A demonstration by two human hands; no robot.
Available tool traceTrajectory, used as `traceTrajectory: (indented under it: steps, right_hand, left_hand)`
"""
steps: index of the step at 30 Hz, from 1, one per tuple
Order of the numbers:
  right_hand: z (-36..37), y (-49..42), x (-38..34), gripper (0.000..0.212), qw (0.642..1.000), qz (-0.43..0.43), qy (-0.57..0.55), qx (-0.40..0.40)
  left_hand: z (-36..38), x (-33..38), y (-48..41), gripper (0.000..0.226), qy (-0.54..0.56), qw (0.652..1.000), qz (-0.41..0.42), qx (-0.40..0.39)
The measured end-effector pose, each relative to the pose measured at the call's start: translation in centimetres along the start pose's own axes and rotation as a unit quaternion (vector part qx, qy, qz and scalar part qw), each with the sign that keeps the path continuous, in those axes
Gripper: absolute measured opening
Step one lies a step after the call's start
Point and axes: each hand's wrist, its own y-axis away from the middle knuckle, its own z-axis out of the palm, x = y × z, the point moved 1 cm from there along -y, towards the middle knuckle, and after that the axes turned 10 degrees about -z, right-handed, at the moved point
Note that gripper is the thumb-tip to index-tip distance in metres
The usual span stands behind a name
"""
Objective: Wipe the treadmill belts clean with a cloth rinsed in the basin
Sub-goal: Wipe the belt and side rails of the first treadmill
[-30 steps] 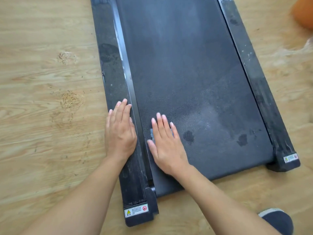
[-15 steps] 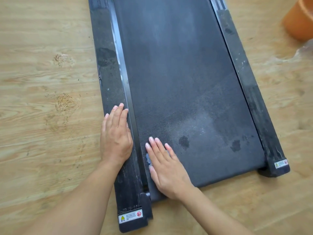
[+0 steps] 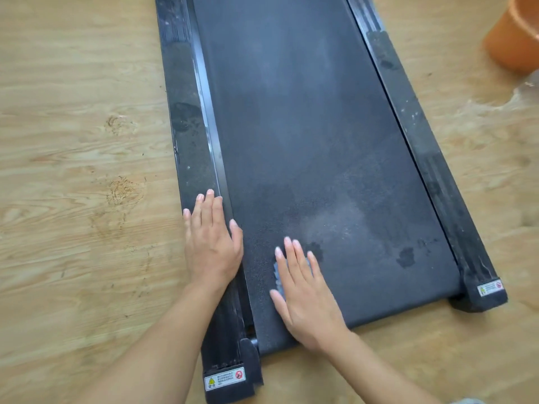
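The black treadmill belt runs away from me between two side rails, dusty grey in the middle with dark wet spots near its end. My right hand lies flat on the belt close to the near left corner, pressing a small grey-blue cloth. Only the cloth's edge shows beside my fingers. My left hand rests flat on the left side rail, fingers spread, holding nothing.
An orange basin stands on the wooden floor at the top right, with a wet patch below it. The right side rail is speckled with dirt. Warning stickers mark both rail ends.
My right hand has slid with the cloth toward the near end of the belt and slightly to the right. My left hand has stayed on the left rail.
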Motion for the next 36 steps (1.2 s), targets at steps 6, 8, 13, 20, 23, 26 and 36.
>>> traceTrajectory:
  steps: [6, 8, 13, 20, 23, 26, 36]
  right_hand:
    - [-0.5, -0.1, 3.5, 0.075, 0.999, 0.004, 0.021, -0.027]
    - [-2.1, -7.3, 5.9, 0.076, 0.998, 0.057, 0.018, 0.005]
    - [-4.3, -13.4, 9.1, 0.078, 0.996, 0.088, -0.008, 0.011]
    - [0.9, 9.6, 1.7, 0.077, 0.998, 0.037, 0.014, -0.048]
    - [-0.3, 3.7, 5.2, 0.078, 0.997, 0.070, 0.006, -0.039]
    - [-2.7, -6.2, 10.0, 0.079, 0.993, 0.114, 0.009, 0.006]
    - [-0.3, 7.6, 6.5, 0.071, 0.994, 0.111, -0.010, -0.012]
  left_hand:
    - [0.9, 0.9, 0.5, 0.072, -0.085, 0.996, 0.004, 0.006]
    - [1.0, 0.8, 0.6, 0.073, -0.091, 0.996, 0.006, 0.012]
    - [0.9, 0.8, 0.5, 0.058, -0.106, 0.994, 0.038, 0.013]
    - [0.3, 1.1, 0.5, 0.056, -0.104, 0.994, 0.029, 0.005]
    - [0.2, 1.1, 0.7, 0.056, -0.084, 0.996, 0.028, 0.012]
    - [0.6, 1.0, 0.6, 0.055, -0.082, 0.996, 0.029, 0.020]
    - [0.5, 0.9, 0.7, 0.056, -0.075, 0.997, 0.030, 0.014]
